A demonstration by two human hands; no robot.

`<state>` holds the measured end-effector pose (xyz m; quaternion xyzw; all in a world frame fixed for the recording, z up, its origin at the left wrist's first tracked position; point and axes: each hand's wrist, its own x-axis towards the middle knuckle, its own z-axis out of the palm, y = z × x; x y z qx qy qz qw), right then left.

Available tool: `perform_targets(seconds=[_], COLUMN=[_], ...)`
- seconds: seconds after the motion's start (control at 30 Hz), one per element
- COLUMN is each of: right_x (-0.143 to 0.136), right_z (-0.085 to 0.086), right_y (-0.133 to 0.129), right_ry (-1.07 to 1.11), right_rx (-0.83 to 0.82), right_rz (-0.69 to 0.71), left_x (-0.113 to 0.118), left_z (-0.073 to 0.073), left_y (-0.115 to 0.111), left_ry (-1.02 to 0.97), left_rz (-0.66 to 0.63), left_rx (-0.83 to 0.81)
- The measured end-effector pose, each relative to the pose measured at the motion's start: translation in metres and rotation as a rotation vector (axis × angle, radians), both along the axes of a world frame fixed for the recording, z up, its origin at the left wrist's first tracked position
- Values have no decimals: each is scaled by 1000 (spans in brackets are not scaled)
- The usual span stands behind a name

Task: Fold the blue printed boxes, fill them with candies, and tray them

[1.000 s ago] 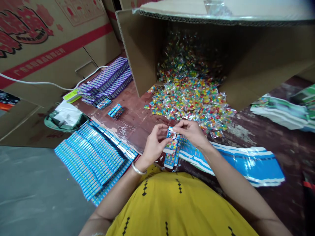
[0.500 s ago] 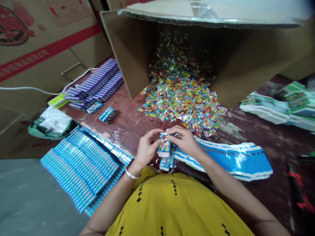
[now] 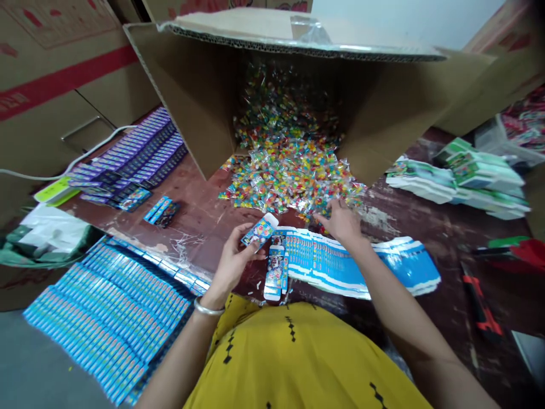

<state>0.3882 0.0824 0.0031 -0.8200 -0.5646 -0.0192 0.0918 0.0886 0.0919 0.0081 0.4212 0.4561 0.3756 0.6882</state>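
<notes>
My left hand [image 3: 237,251] holds a small blue printed box [image 3: 260,232] with its white end flap raised, tilted up to the right. At the near edge of the candy packet pile [image 3: 293,170], my right hand [image 3: 343,221] reaches in with thumb and fingers apart; whether a packet lies under its fingertips is hidden. Between my hands and my body lies another small blue box [image 3: 275,272]. A fanned row of flat blue cartons [image 3: 332,261] stretches right from it, partly under my right forearm.
The large cardboard box [image 3: 395,113] lies open around the candy. Stacked blue boxes [image 3: 110,307] and purple boxes [image 3: 128,153] stand left. Green-white cartons [image 3: 464,176] and a red-black tool [image 3: 483,307] are right. A bag [image 3: 46,233] sits far left.
My hands have parted: the right moved up and right to the candy, and the left shifted left with the small box. The view has also shifted, showing more on the right.
</notes>
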Motion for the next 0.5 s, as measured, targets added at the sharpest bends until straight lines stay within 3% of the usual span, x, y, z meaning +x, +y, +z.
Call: perform_targets(seconds=[0.13, 0.27, 0.37, 0.5], right_x=[6, 6, -22, -70], right_z=[8, 30, 49, 63], right_y=[1, -6, -12, -14], right_ry=[-1, 238, 633, 852], right_rx=[51, 380, 571, 536], right_rz=[-27, 2, 118, 254], left_x=[4, 5, 10, 19], left_z=[-1, -7, -8, 0], left_y=[-3, -5, -9, -14], left_ry=[44, 124, 131, 104], left_rz=[-81, -137, -203, -252], left_rx=[44, 141, 167, 190])
